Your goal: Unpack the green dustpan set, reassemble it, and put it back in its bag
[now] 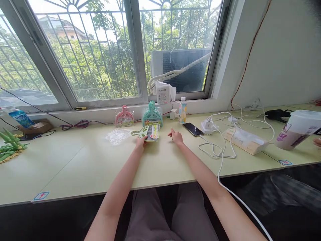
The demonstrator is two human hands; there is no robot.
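Observation:
My left hand (140,143) grips a light green mini dustpan and brush set (152,132) with a printed card, just above or on the table; its handle points left. To the right of it, my right hand (176,136) is apart from the set, fingers loosely bent and spread, holding nothing. Behind, a pink dustpan set (124,117) in clear wrapping leans by the sill. Beside that leans a teal dustpan set (152,115), also wrapped. Crumpled clear plastic bags (117,136) lie left of my left hand.
A phone (192,129) with a white cable, a drink bottle (183,110) and a charger (207,125) are at right. Further right are a tissue pack (245,140), a large cup (297,130) and another person's hand (318,142). Bundled wires (75,125) lie at left.

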